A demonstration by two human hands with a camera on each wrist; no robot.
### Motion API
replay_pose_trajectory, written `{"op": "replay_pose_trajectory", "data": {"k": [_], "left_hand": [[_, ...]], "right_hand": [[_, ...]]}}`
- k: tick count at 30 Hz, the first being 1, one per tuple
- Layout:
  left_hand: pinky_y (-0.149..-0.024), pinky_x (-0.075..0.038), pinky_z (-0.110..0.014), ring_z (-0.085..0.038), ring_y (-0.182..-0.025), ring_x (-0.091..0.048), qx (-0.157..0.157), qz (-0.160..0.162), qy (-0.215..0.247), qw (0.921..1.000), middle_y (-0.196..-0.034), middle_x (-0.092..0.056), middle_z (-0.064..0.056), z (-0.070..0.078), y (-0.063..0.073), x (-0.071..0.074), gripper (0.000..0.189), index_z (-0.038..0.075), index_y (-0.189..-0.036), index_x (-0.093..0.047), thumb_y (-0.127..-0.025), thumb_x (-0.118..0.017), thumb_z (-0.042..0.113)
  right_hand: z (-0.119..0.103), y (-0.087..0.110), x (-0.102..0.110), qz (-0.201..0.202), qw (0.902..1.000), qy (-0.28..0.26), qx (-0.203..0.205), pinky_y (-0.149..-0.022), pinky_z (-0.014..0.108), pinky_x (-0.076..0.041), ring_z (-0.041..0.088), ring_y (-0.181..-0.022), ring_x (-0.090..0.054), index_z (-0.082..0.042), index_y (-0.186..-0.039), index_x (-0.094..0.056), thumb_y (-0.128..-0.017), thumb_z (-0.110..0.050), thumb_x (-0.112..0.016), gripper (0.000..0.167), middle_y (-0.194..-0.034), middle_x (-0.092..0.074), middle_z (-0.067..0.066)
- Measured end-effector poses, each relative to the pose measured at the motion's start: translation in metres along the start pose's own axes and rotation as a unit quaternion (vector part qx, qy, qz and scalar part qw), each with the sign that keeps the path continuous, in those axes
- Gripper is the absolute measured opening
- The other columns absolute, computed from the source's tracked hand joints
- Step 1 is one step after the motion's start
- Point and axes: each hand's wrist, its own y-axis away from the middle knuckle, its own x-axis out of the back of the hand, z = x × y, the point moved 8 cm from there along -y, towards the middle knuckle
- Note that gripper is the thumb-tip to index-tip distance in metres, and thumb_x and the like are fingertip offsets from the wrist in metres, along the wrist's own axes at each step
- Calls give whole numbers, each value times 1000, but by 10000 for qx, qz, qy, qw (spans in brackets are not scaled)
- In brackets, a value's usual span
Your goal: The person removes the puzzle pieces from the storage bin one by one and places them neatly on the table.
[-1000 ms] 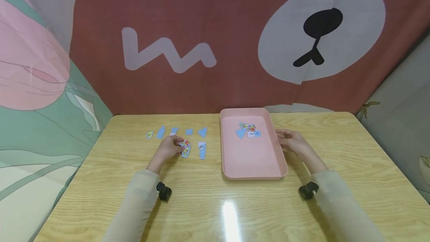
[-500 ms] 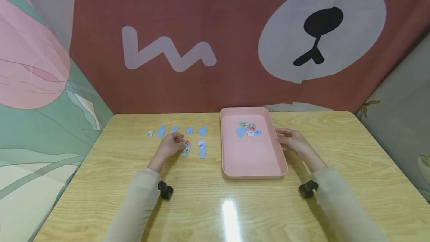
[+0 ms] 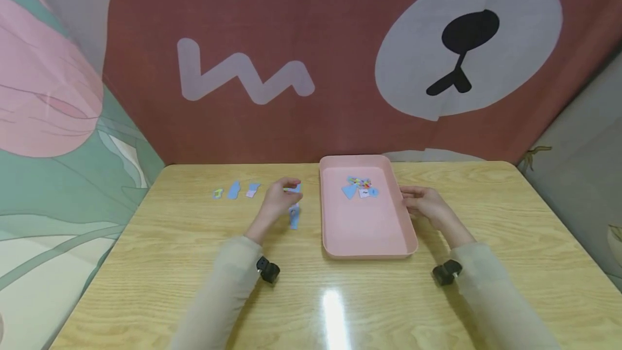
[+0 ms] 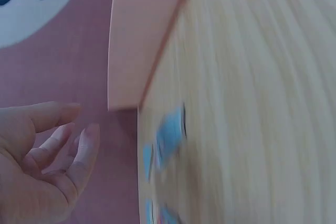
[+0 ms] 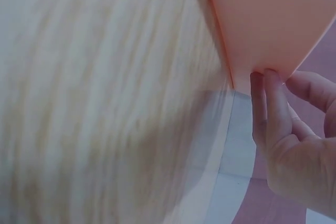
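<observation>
My left hand [image 3: 282,199] hovers above the blue paper pieces left of the tray. In the left wrist view its fingers [image 4: 84,156] are loosely curved, with thumb and fingertips apart and nothing between them. Just beyond the fingertips lies a blue piece with a pale printed top [image 3: 293,217]; another blue piece [image 3: 295,188] is partly covered by the hand. My right hand [image 3: 425,207] touches the right side of the pink tray [image 3: 369,236], its fairly straight fingertips [image 5: 273,77] against the outer wall. The hand and wrist hide the table beneath them.
Further left lie a small yellow-green piece [image 3: 217,193], a blue piece [image 3: 234,189] and a blue-and-pink piece [image 3: 252,190]. Inside the tray are a multicoloured piece [image 3: 359,181], a blue triangular piece [image 3: 349,192] and a pale printed one [image 3: 364,194]. A printed curtain [image 3: 243,134] backs the table.
My left hand has left the multicoloured piece, moving right and away from me, with fingers spreading. That piece is now hidden from the head view. The right hand stays against the tray.
</observation>
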Motion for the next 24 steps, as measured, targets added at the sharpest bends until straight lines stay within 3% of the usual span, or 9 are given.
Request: {"op": "replay_pose_trajectory", "data": {"k": [12, 24], "left_hand": [[-82, -57, -31, -32, -104, -66, -404, 33, 246, 9989, -117, -63, -21, 38, -18, -64, 33, -1, -118, -61, -86, -63, 0], [-74, -57, -28, -32, -96, -67, -563, -52, 72, 9984, -108, -65, -20, 42, -30, -96, 32, -3, -113, -63, -81, -64, -6]], "right_hand": [[-7, 4, 2, -10, 10000, 81, 50, -77, 14, -55, -5, -89, -61, 18, -139, -31, -93, -3, -52, 55, -140, -40, 37], [-5, 5, -2, -218, 9995, 237, 69, -78, 19, -57, -3, -86, -62, 21, -137, -31, -90, 0, -52, 56, -139, -38, 40]]}}
